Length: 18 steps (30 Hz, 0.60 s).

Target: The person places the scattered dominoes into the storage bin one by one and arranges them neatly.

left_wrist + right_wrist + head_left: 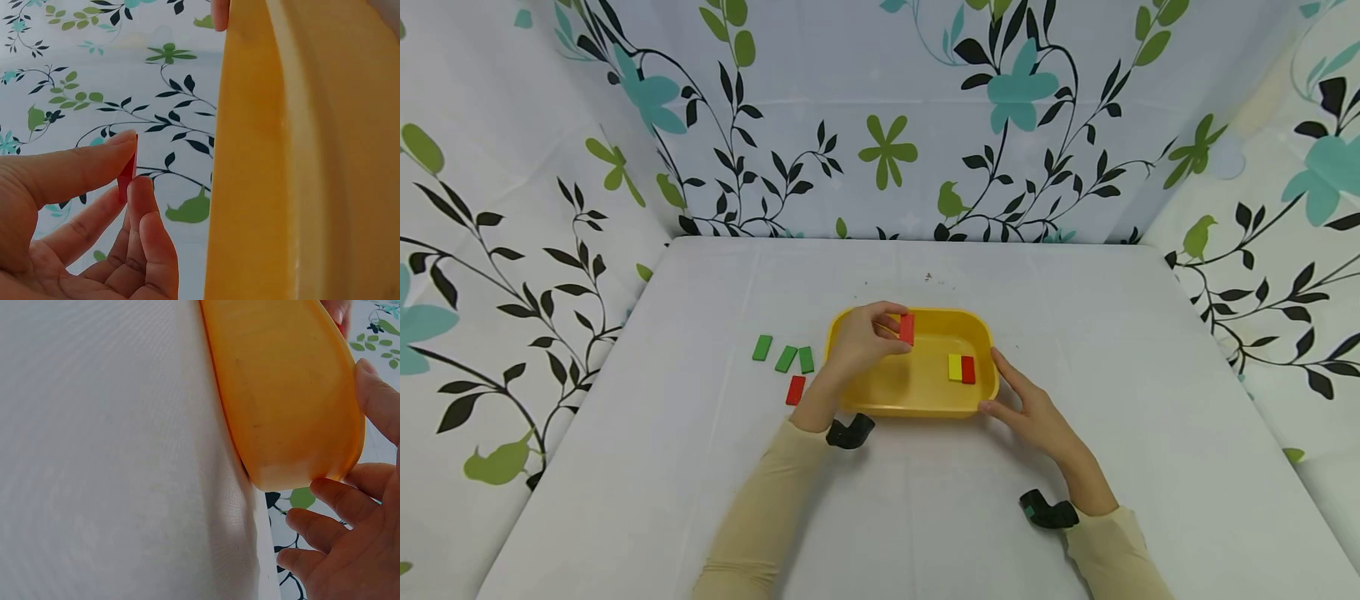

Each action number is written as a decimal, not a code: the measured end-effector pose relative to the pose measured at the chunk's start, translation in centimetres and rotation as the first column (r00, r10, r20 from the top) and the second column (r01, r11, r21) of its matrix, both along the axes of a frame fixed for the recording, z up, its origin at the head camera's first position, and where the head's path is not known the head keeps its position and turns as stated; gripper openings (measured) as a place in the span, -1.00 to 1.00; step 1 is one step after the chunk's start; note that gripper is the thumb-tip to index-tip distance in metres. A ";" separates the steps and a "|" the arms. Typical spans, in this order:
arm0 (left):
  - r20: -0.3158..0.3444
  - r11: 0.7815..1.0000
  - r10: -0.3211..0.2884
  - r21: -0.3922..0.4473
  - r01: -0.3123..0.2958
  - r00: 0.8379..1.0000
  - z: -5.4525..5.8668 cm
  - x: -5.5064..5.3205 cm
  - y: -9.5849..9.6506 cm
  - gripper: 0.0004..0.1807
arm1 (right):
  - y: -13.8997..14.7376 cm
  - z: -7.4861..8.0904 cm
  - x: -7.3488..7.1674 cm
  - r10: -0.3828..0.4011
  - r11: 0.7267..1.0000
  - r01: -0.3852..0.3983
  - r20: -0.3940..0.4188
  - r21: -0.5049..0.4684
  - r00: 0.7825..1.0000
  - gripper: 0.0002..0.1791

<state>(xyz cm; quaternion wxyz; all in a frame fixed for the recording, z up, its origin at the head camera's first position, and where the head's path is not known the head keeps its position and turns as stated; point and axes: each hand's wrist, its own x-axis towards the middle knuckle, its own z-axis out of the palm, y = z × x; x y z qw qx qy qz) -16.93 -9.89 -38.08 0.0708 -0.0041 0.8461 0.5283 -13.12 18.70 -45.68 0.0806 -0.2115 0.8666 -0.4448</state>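
Observation:
My left hand (863,340) pinches a thin red rectangular block (907,329) between thumb and fingers, over the left half of a yellow plastic tray (917,393). In the left wrist view that red block (129,170) shows edge-on at the fingertips. Inside the tray, toward the right, a yellow block (954,367) and another red block (968,370) lie side by side. My right hand (1037,421) rests against the tray's right end with its fingers loosely extended. The right wrist view shows thumb and fingertips at the tray's outer wall (287,406).
Several green blocks (786,359) lie on the white table (925,500), left of the tray. One more red block (795,390) sits just below them, near my left wrist. Patterned cloth (850,100) surrounds the table at the back and sides.

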 end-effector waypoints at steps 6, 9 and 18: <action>0.010 0.999 0.034 0.012 -0.034 0.999 -0.9 -0.9 2.6 -0.48 | 0.0 0.0 -0.1 -0.003 1.000 0.003 0.013 0.001 1.000 -0.06; 0.006 0.999 0.050 -0.012 -0.050 0.999 -1.5 -1.3 3.6 -0.48 | 0.0 0.1 -0.1 -0.007 1.000 0.007 0.017 0.003 1.000 -0.07; 0.043 0.994 0.086 -0.066 -0.083 0.995 -3.1 -1.7 5.4 -0.50 | 0.0 0.2 0.0 -0.011 1.000 0.010 0.024 0.005 1.000 -0.06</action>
